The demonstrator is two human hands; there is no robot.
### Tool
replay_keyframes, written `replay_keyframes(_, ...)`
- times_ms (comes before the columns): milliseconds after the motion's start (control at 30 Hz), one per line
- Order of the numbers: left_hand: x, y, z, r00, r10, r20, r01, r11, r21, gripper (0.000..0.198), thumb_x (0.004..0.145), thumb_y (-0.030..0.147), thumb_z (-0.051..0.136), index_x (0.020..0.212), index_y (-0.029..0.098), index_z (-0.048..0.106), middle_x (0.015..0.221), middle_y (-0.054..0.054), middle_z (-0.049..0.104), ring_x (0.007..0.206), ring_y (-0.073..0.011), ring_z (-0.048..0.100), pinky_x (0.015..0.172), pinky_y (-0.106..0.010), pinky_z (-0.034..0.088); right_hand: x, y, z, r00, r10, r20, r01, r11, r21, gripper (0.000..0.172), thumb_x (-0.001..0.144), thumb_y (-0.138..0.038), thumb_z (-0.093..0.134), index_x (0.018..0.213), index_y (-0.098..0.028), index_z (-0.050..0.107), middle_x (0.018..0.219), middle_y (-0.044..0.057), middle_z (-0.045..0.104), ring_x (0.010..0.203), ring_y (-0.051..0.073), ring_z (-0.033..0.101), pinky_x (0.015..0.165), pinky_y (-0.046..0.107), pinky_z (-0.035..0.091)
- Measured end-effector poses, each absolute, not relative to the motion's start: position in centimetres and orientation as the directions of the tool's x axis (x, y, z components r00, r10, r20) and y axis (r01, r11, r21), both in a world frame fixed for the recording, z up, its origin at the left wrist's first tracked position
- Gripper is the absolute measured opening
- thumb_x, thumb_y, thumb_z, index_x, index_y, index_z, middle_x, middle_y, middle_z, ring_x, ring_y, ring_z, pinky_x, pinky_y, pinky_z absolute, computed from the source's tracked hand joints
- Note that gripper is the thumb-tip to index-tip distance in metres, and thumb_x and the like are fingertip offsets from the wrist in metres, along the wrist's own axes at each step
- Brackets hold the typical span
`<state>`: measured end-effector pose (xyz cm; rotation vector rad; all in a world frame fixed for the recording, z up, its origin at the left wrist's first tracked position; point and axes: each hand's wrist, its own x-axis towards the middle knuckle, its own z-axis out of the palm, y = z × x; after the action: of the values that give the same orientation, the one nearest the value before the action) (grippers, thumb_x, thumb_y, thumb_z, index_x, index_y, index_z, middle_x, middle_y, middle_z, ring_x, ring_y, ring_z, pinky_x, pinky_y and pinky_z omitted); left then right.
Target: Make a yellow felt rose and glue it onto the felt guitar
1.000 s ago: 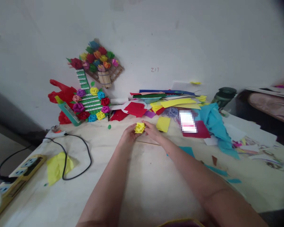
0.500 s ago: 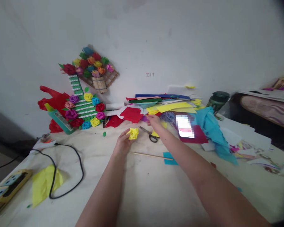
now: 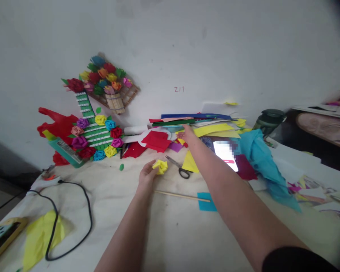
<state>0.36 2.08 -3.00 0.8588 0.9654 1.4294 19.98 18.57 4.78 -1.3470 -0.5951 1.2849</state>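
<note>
My left hand [image 3: 147, 173] is closed on a yellow paper flower [image 3: 160, 167], gripping its left side just above the table. Further forward, my right hand [image 3: 185, 134] reaches over the paper pile with fingers stretched out; nothing shows in them. Below those fingers lie small red and yellow scraps and a purple piece of paper [image 3: 175, 146]. Black-handled scissors [image 3: 183, 172] rest between my two arms, beside a yellow paper sheet [image 3: 189, 164]. A thin wooden stick [image 3: 178, 195] lies nearer me, one end on a blue paper piece [image 3: 205, 204], partly hidden by my right forearm.
Stacked coloured paper [image 3: 215, 130] lies along the wall. A lit phone [image 3: 225, 155] and blue crepe paper [image 3: 256, 151] are at right. Leftward stand a flower-decorated guitar shape [image 3: 96, 132] and a tilted green bottle [image 3: 65, 151]. A black cable [image 3: 87, 200] loops near a power strip [image 3: 5, 238].
My right hand has moved forward and slightly right, deeper over the papers, its fingers now stretched out. The left hand keeps the flower, slightly lower in view. The camera view has shifted a little.
</note>
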Motion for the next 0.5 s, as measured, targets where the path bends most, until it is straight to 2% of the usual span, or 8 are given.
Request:
replay_keyframes(167,0.5,2.4,-3.6,-0.127,0.992,0.006,-0.272,-0.04,0.961,0.05,0.052,0.029,0.073,0.096,0.011,0.057,0.088,-0.01,0.065,0.08,-0.0206,0.061,0.077,-0.035,0.046,20.2,20.4,5.5,0.222,0.887,-0.405,-0.394,-0.298,-0.869,0.034,0.08,-0.035,0.041,0.103,-0.01,0.043,0.064,0.005,0.052,0.053,0.015,0.056,0.045,0.027,0.048)
replay_keyframes(300,0.5,2.2,-3.8,-0.168,0.98,0.108,-0.068,-0.121,0.99,0.049,0.058,0.033,0.07,0.101,0.012,0.057,0.098,-0.011,0.063,0.088,-0.0222,0.059,0.082,-0.035,0.044,20.1,21.6,5.5,0.162,0.88,-0.446,-0.485,-0.323,-0.813,0.031,0.077,-0.027,0.045,0.103,-0.01,0.043,0.069,0.006,0.052,0.059,0.016,0.057,0.049,0.029,0.05)
replay_keyframes(433,-0.1,2.0,-3.5,-0.243,0.946,0.216,0.12,-0.192,0.974,0.045,0.063,0.032,0.066,0.104,0.015,0.058,0.115,-0.012,0.055,0.104,-0.0235,0.052,0.093,-0.037,0.036,19.7,21.9,5.3,0.162,0.877,-0.453,-0.515,-0.317,-0.797,0.028,0.076,-0.021,0.045,0.102,-0.012,0.043,0.068,0.004,0.052,0.057,0.015,0.056,0.051,0.03,0.051)
replay_keyframes(500,-0.3,1.9,-3.3,-0.268,0.932,0.244,0.129,-0.217,0.968,0.043,0.065,0.032,0.065,0.105,0.017,0.059,0.117,-0.011,0.055,0.109,-0.0229,0.048,0.097,-0.036,0.031,19.5,21.7,5.3,0.158,0.878,-0.452,-0.516,-0.316,-0.796,0.027,0.076,-0.019,0.044,0.101,-0.012,0.043,0.067,0.004,0.052,0.056,0.014,0.055,0.051,0.031,0.051)
